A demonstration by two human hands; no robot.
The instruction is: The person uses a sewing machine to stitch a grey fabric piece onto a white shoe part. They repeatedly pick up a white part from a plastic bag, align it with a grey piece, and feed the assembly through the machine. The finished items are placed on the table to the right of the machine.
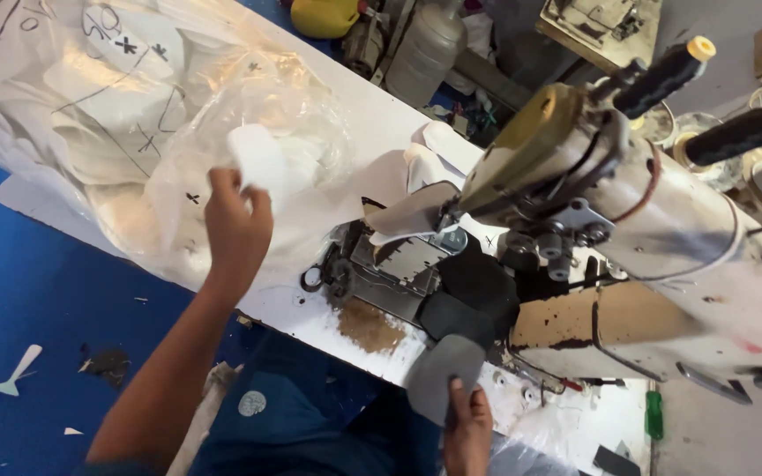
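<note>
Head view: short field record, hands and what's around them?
left hand: raised, holds a white piece at the clear plastic bag
right hand: grips a grey piece near the table edge
sewing machine: to the right, black fabric under its head
thread spools: dark, on top right
floor: blue, with scraps

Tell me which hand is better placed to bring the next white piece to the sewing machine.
Probably the left. The left hand is already pinching a white piece lifted from the clear plastic bag. The right hand is busy, its fingers pressed on the grey piece by the sewing machine.
</note>
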